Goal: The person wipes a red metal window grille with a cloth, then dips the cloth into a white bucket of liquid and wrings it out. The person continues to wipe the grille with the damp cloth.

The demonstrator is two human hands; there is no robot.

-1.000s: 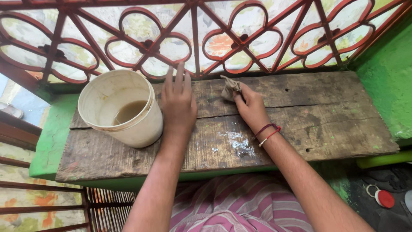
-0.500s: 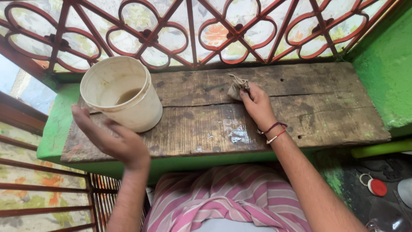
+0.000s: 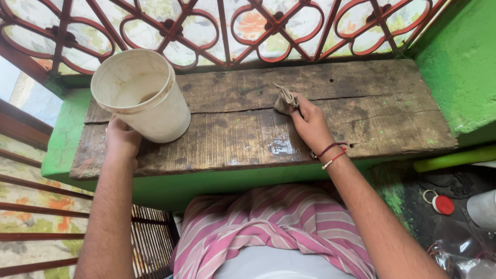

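- I sit at a worn wooden worktop (image 3: 361, 108), a dark plank set on a green ledge (image 3: 62, 139) under a red window grille (image 3: 222, 26); my striped pink clothing (image 3: 268, 232) shows below the plank's front edge
- My right hand (image 3: 310, 124) rests on the plank near its middle; its fingers (image 3: 295, 109) are closed and clamped on a small crumpled brown cloth (image 3: 284, 101), which is pressed against the wood; red and white thread bands (image 3: 330, 154) circle that wrist
- A wet, shiny patch (image 3: 281, 147) lies on the plank just in front of the cloth, nearer to me
- My left hand (image 3: 121, 139) sits at the lower left side of a dirty white bucket (image 3: 142, 93); the fingers go behind its wall, so I cannot tell whether they grip it or only touch it
- The bucket stands tilted at the plank's left end, well apart from the cloth; a little murky water shows inside
- I judge the step in hand to be wiping the plank with the damp cloth while steadying the bucket; the next move calls for keeping the cloth flat under my fingertips and dragging it across the damp wood
- On the floor to the right lie a red round lid (image 3: 443, 205) and some clear plastic (image 3: 465, 258)
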